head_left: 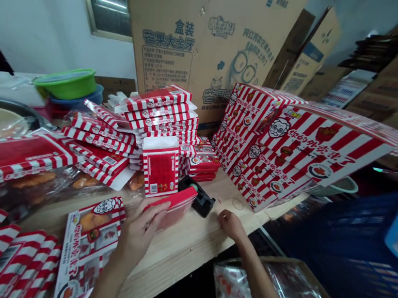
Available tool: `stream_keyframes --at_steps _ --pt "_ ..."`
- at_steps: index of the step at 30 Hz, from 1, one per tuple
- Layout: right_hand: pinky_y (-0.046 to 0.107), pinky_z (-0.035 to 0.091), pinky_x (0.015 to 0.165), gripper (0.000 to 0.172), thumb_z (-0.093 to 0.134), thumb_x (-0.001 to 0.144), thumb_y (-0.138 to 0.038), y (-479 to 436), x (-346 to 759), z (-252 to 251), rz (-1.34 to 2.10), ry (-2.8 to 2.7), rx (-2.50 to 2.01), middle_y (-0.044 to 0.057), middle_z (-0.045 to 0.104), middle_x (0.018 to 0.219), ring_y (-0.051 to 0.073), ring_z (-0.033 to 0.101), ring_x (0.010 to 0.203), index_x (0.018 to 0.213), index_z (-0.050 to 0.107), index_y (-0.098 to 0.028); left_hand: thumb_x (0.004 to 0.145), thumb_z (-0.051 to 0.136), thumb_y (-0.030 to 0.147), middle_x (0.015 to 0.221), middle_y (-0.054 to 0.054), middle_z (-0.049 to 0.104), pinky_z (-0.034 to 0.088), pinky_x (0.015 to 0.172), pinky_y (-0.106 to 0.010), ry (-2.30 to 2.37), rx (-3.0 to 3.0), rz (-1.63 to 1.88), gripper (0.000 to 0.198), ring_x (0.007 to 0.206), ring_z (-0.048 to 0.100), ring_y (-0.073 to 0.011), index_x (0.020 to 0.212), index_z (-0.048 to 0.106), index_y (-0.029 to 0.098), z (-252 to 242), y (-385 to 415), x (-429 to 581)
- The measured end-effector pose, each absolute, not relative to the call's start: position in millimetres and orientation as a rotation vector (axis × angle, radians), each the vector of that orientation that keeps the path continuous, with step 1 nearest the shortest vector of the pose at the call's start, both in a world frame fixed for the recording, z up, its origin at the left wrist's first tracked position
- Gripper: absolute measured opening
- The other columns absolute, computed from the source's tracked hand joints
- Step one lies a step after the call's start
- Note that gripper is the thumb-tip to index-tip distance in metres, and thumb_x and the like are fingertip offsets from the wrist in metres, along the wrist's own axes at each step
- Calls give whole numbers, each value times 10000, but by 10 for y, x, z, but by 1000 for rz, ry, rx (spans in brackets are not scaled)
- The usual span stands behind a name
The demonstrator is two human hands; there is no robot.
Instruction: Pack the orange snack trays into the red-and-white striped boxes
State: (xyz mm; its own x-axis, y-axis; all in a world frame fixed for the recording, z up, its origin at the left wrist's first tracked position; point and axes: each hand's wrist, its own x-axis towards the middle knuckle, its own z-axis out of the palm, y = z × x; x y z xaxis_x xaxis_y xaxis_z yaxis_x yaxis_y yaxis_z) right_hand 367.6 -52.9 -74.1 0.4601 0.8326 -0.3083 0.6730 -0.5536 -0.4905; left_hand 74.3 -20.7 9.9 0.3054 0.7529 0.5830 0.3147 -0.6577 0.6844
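My left hand (pixel 140 229) is closed on a small red carton (pixel 178 207), which it tilts above the wooden table. Right of the carton sits a black tape dispenser (pixel 202 201). Beside the dispenser, my right hand (pixel 231 225) is closed with its fingers curled together; anything inside them is hidden or too small to name. Behind the held carton, another red carton with striped edges (pixel 160 166) leans upright against a pile of similar cartons (pixel 163 115). Near my left forearm lies a flat striped box with a windowed front (pixel 90 237).
Large striped display boxes (pixel 294 147) are stacked at the table's (pixel 166 257) back right. A big brown cardboard box (pixel 214 33) stands behind. Striped cartons (pixel 4 260) line the front left. An open box of clear-wrapped packets (pixel 268 295) sits below, near a blue crate (pixel 348 237).
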Motion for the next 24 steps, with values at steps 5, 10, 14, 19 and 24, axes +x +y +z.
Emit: stream_keyframes --at_steps 5,10,14,19,24 --pt "269 515 606 231 493 936 -322 -615 3694 -772 860 -1280 -2289 3 615 778 108 596 638 901 596 -118 860 533 217 979 -39 651 508 849 -262 963 2108 1363 213 937 632 -146 1000 692 237 121 -195 752" --pt "236 486 540 267 469 947 -332 -627 3876 -779 907 -1293 -2236 -27 571 674 87 553 546 841 584 -116 864 528 216 1018 -25 635 499 851 -237 982 2152 1302 224 962 619 -136 1028 677 252 113 -193 716" --pt "279 509 627 203 540 909 -307 -466 3964 -850 913 -1347 -2282 0 608 781 119 594 669 861 597 -118 862 531 223 1038 -3 622 492 860 -225 1041 2201 1249 237 969 608 -126 1055 657 278 87 -199 684" --pt "323 508 715 172 561 893 -299 -245 4002 -885 940 -1369 -2328 29 623 905 150 603 790 894 606 -133 865 524 224 1041 23 616 465 888 -203 1103 2222 1245 231 984 595 -106 1045 650 292 110 -205 687" --pt "234 424 552 306 605 845 -299 -753 4089 -847 1062 -1271 -2248 -55 512 554 93 504 523 595 535 -137 866 517 214 1057 26 610 473 890 -209 1096 2273 1219 244 986 598 -110 1058 637 306 123 -208 685"
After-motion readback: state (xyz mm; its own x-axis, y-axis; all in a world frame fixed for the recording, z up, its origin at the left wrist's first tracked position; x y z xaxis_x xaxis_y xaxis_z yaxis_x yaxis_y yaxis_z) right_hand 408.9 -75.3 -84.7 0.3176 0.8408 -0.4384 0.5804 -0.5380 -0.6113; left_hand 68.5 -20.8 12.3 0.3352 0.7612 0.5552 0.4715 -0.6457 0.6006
